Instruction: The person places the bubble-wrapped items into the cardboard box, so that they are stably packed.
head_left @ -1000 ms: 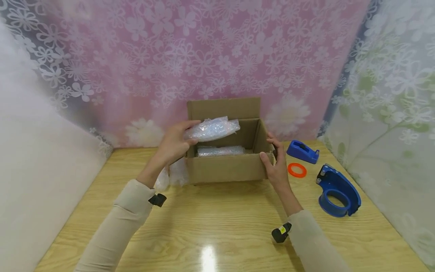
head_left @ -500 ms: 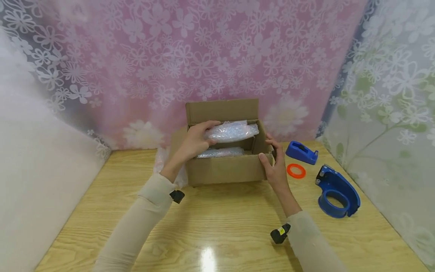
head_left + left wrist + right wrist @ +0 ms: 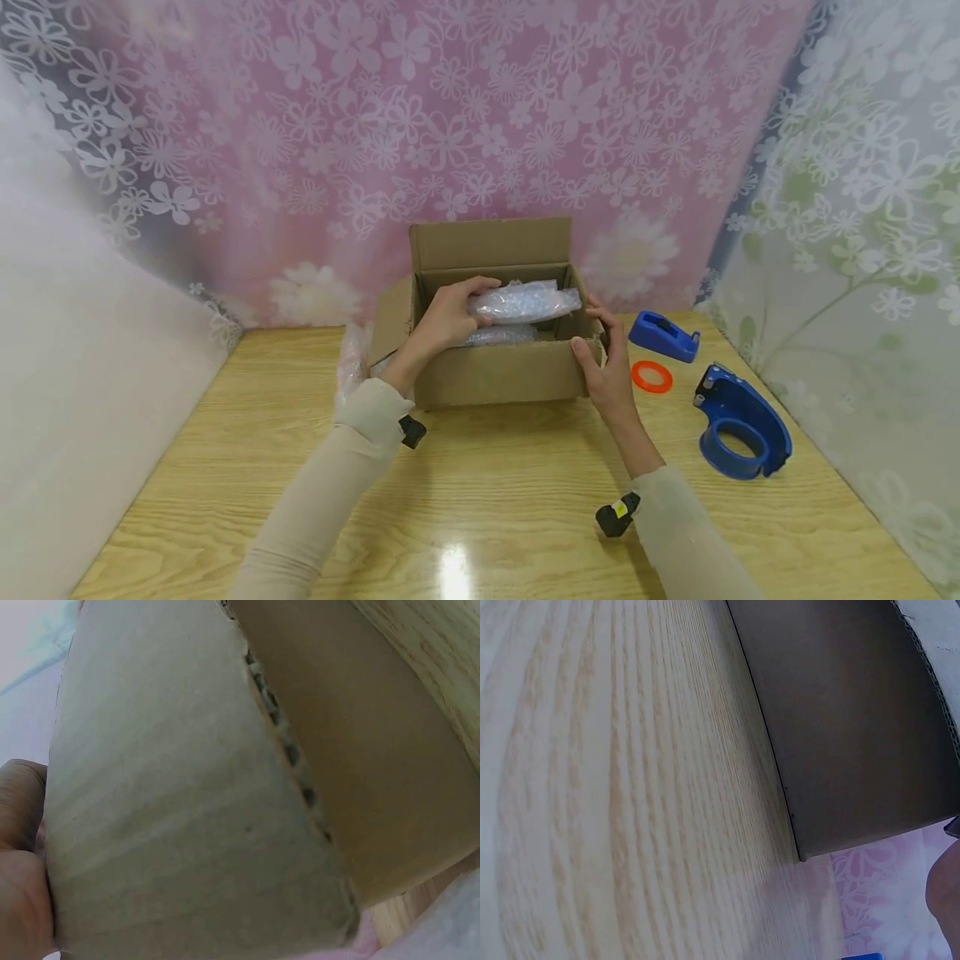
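Observation:
In the head view an open cardboard box (image 3: 510,377) stands on the table with its back flap raised. My left hand (image 3: 450,315) holds a bubble-wrapped bundle (image 3: 525,302) by its left end, over the box opening. A second bubble-wrapped bundle (image 3: 501,335) lies inside, partly hidden by that hand. My right hand (image 3: 609,367) grips the box's right wall, thumb on the front and fingers at the side. The left wrist view shows a side flap (image 3: 172,780) close up, with part of the left hand (image 3: 22,877) at the edge. What the bubble wrap contains cannot be made out.
More bubble wrap (image 3: 351,362) lies left of the box, partly behind the left arm. To the right are a blue tape dispenser (image 3: 664,337), an orange ring (image 3: 637,377) and a blue hand-held tape dispenser (image 3: 742,425). A floral curtain (image 3: 487,125) hangs behind the table.
My left hand has carried the wrapped bundle rightward and lower, from the box's left side to over its opening. The right hand has stayed on the box's right wall.

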Action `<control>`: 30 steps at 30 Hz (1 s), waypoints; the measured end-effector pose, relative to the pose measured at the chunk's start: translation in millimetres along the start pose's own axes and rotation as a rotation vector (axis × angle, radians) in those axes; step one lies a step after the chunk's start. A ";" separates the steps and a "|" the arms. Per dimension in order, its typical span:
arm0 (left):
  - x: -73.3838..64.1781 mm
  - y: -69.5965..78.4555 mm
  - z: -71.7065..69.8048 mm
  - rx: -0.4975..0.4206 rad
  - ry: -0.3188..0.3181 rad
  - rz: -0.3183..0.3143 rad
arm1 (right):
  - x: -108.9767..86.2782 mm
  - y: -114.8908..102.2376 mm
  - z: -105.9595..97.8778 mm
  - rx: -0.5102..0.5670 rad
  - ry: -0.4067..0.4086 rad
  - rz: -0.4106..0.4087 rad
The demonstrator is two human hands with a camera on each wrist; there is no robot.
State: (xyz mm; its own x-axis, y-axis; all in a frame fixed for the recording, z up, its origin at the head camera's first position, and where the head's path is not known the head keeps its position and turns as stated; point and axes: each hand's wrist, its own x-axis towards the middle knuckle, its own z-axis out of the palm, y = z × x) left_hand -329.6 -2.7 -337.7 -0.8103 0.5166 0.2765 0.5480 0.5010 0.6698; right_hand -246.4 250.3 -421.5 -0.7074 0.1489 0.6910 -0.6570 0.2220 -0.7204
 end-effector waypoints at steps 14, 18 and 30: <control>2.2 0.0 3.1 0.017 -0.029 0.022 | 2.3 -0.3 -5.0 -0.032 0.022 -0.018; 2.6 0.1 2.6 0.027 -0.035 0.007 | 1.4 0.1 -4.5 -0.042 0.024 -0.002; -3.6 -11.4 1.1 -0.061 0.061 -0.049 | -0.1 6.7 6.2 -0.015 0.040 -0.017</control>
State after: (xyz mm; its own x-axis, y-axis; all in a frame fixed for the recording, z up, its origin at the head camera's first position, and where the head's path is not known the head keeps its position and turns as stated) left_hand -332.7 -9.5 -347.2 -0.8479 0.4485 0.2827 0.4954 0.4804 0.7238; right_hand -252.4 245.8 -426.8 -0.6846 0.1834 0.7055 -0.6649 0.2395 -0.7075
